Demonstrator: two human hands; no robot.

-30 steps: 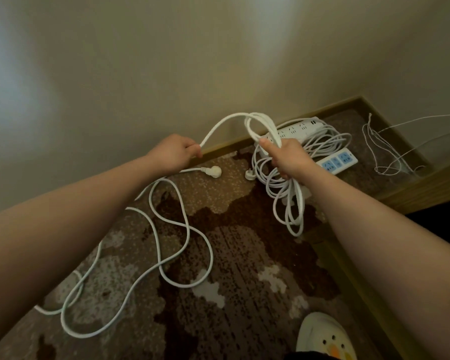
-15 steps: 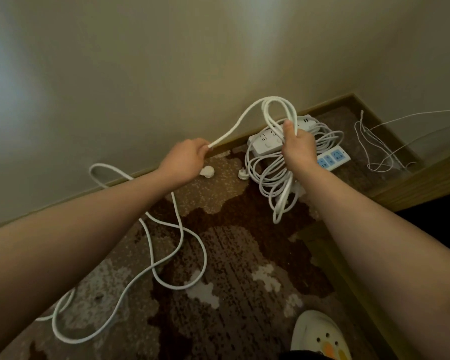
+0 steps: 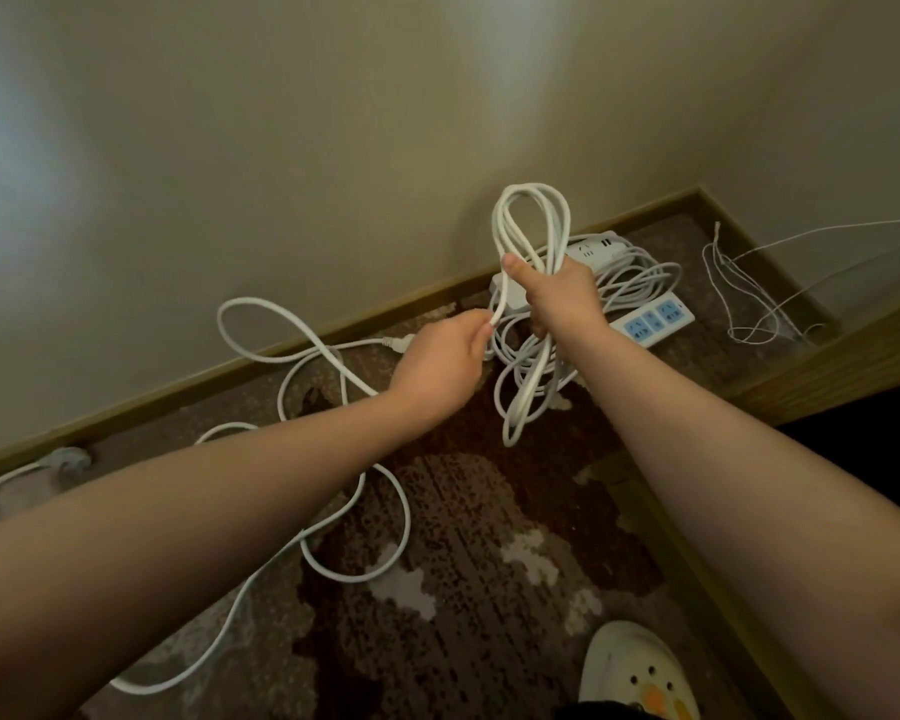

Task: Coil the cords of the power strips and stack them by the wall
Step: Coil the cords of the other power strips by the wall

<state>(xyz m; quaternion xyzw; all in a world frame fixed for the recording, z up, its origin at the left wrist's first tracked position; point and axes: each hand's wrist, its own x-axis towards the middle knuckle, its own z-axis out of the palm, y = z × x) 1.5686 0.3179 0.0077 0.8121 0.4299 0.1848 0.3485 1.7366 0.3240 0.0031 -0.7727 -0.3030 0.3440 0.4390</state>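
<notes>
Right hand [image 3: 562, 298] clamped around looped cord [image 3: 533, 220], left hand [image 3: 445, 361] pinching its trailing strand just beside.

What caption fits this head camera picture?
Right hand holds cord loops while left hand feeds more.

I see a patterned brown carpet [image 3: 489, 537] across the lower frame | pale wall [image 3: 281, 148] over the upper half, wooden skirting [image 3: 333, 330] along its base | thin white wire [image 3: 749, 304] tangled at upper right | white clog [image 3: 640, 672] with orange mark, bottom right | wooden ledge [image 3: 827, 366] at right
</notes>
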